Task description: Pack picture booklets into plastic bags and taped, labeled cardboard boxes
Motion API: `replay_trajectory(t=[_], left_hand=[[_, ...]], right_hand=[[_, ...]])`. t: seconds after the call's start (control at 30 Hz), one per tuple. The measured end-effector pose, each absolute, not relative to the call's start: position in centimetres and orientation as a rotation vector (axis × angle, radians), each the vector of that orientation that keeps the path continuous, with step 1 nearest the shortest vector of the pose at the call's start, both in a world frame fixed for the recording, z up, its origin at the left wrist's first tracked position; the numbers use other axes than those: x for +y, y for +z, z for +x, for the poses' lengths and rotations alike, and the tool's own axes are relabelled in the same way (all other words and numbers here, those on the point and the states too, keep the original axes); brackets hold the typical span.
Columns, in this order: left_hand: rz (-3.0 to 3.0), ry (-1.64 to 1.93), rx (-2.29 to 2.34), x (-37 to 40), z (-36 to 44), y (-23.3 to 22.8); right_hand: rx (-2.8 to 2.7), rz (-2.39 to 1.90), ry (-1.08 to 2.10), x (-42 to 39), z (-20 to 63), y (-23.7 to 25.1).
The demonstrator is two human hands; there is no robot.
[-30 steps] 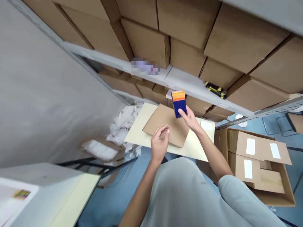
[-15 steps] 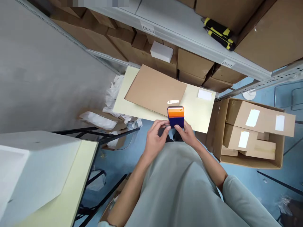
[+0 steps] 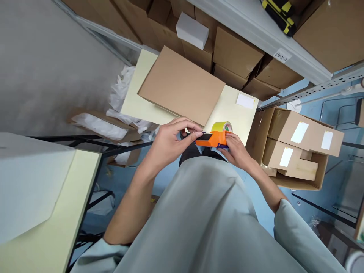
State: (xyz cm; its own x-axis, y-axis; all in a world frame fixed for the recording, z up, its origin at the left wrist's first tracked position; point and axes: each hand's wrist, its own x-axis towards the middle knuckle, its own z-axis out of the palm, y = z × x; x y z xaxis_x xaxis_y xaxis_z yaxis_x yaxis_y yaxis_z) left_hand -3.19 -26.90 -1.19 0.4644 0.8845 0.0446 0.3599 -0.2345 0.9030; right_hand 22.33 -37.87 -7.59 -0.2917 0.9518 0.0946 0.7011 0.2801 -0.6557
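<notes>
A tape dispenser (image 3: pixel 212 141) with an orange body and dark blue parts is held between my two hands, low over the near edge of a pale table. A roll of yellow tape (image 3: pixel 218 127) shows at its far side, its round core facing right. My right hand (image 3: pixel 237 151) grips the orange body at its right end. From the left, the thumb and fingers of my left hand (image 3: pixel 178 138) are closed on the dispenser's dark end. Just beyond the hands, a brown cardboard box (image 3: pixel 182 85) rests on the pale table (image 3: pixel 231 104).
To the right, an open carton (image 3: pixel 318 184) holds several smaller boxes. Shelving (image 3: pixel 244 32) with cartons, a small white box (image 3: pixel 192 30) and yellow-black cutters (image 3: pixel 280 17) spans the back. A white label (image 3: pixel 245 101) lies on the table. Another table (image 3: pixel 82 167) stands left.
The dispenser has turned in my hands, showing its orange side and yellow roll. My left hand has shifted onto its dark end. The view has tilted lower, and the box is nearer.
</notes>
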Motion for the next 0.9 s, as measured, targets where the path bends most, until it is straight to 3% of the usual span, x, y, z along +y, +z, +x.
replay_trajectory(t=[0.27,0.4,0.63,0.9], left_hand=[[1.819,1.137,1.203,-30.2,-6.4,-6.7],[1.504,1.247,1.529,-31.0,-9.7,-13.9],[1.043,1.155,1.542,-30.3,-8.1,-27.2],[1.046,1.264,1.507,-26.8,-5.5,-31.3]], right_hand=[[-2.412,-1.514,0.823,-38.5,25.0,-8.4],[-2.574,-1.761,0.778,-40.4,28.0,-11.0],[-2.646,-2.127,0.381,-40.9,27.5,-19.6],[-2.413,-2.361,0.306,-41.1,26.2,-25.5]])
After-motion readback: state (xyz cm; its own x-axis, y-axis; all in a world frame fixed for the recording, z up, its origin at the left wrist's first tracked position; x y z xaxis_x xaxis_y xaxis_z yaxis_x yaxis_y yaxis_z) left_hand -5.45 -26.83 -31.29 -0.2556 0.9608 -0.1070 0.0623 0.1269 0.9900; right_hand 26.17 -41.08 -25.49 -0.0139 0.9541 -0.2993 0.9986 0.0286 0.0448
